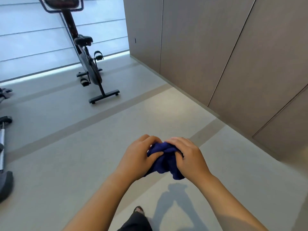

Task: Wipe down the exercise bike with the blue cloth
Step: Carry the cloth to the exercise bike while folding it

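Note:
A bunched dark blue cloth [164, 160] is held in front of me, low in the middle of the view. My left hand [138, 158] grips its left side with curled fingers, and my right hand [188, 155] grips its right side the same way. The black exercise bike [89, 64] stands at the far upper left by the window, well away from both hands. Its saddle, pedals and floor stand show; the handlebars are cut off by the top edge.
Parts of other gym equipment [4, 147] line the left edge. Tall brown wall panels [216, 55] run along the right. A bright blinded window [33, 39] sits behind the bike. Grey floor [83, 155] lies between me and the bike. My foot [139, 211] shows at the bottom.

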`<state>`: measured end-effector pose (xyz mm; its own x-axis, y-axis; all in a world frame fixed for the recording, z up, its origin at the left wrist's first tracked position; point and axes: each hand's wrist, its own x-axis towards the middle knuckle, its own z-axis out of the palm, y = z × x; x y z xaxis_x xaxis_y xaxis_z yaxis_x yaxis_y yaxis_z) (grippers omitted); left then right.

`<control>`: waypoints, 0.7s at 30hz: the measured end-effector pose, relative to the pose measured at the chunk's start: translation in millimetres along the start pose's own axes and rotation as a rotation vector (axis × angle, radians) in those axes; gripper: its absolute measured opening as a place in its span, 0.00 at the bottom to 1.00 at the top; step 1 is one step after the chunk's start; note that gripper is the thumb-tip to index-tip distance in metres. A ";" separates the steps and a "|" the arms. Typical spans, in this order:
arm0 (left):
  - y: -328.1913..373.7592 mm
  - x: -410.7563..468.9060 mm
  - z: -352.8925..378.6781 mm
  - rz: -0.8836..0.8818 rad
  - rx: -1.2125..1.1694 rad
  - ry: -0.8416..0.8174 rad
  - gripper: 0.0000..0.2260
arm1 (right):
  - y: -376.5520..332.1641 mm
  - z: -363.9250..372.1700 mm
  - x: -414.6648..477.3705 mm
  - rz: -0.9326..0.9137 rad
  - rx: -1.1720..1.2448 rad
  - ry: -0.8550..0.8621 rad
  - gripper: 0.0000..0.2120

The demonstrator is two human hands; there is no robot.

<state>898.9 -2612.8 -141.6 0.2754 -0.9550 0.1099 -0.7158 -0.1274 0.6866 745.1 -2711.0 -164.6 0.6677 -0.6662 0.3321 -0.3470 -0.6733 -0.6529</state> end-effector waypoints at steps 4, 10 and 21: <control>-51.8 113.9 -17.0 0.000 0.071 0.067 0.04 | 49.9 17.9 118.6 0.046 -0.019 0.007 0.11; -114.0 283.2 -58.0 0.028 0.076 0.088 0.05 | 92.0 53.6 288.7 -0.028 -0.075 -0.039 0.09; -197.6 587.5 -110.4 0.132 0.078 0.042 0.04 | 197.5 89.3 577.4 0.072 0.062 -0.077 0.19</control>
<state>1273.1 -3119.2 -133.4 0.2009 -0.9529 0.2270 -0.7951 -0.0233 0.6060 1120.9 -3200.0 -162.6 0.6917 -0.6842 0.2310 -0.3561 -0.6015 -0.7151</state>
